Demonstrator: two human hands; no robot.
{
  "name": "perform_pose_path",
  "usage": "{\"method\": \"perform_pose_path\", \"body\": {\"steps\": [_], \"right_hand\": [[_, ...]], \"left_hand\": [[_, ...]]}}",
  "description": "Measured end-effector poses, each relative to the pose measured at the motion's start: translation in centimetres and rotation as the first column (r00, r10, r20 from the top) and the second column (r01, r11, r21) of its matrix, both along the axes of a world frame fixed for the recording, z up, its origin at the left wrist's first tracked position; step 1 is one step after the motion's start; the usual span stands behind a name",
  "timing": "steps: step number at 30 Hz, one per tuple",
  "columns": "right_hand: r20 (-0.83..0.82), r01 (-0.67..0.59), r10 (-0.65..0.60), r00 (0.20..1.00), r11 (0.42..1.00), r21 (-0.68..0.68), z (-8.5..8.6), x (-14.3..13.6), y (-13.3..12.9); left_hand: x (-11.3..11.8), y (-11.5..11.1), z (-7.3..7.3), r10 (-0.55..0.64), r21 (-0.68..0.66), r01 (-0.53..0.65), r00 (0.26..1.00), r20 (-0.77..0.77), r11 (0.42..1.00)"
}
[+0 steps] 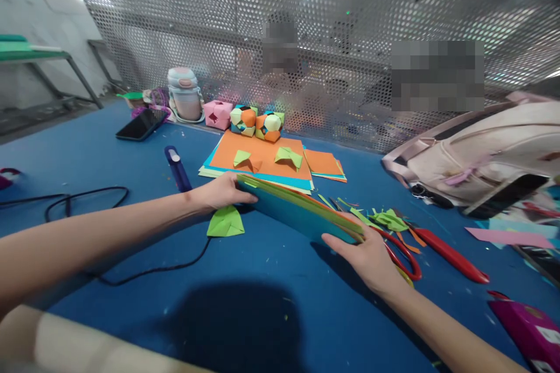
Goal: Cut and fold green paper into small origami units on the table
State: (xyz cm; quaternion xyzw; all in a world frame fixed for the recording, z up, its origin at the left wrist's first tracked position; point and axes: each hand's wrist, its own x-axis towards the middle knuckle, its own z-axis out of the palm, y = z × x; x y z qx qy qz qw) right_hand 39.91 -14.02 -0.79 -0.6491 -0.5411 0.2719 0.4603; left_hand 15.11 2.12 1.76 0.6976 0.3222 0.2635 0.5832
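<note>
A stack of coloured paper (289, 210) is held up on its edge between my two hands, with a blue sheet facing me and green and orange edges behind it. My left hand (225, 191) grips the stack's left end, thumb in front. At the right end, my right hand (365, 250) clasps the stack with its thumb on the blue side. Below my left hand lies a folded green paper piece (226, 221). Red-handled scissors (406, 256) lie beside my right hand, partly hidden by it.
Behind the stack, larger orange sheets (262, 151) carry folded pieces, with paper cubes (242, 121) at their back. A dark blue stapler-like tool (177, 168), phone (140, 125) and bottle (185, 96) stand left. Right are green scraps (389, 220), a red cutter (452, 255) and a bag (472, 145).
</note>
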Motion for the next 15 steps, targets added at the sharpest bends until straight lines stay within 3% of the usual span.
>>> {"method": "perform_pose_path", "body": {"steps": [5,8,12,15], "right_hand": [[-0.033,-0.04,0.039,0.999,0.998,-0.038,-0.8,0.0,0.7],[0.099,-0.072,0.08,0.992,0.995,-0.076,0.1,0.2,0.8],[0.34,-0.068,0.065,0.938,0.998,-0.004,1.6,0.8,0.7],[0.364,-0.012,-0.001,0.931,0.999,0.033,2.3,1.2,0.4]], "left_hand": [[0.3,0.0,-0.7,-0.026,-0.038,0.026,1.0,0.01,0.999],[0.4,0.1,-0.2,-0.029,-0.059,0.031,0.999,0.039,0.998],[0.6,0.6,0.9,0.027,-0.071,-0.024,0.999,0.031,0.997],[0.8,1.0,1.4,0.101,-0.039,-0.1,0.995,0.019,0.994]]}}
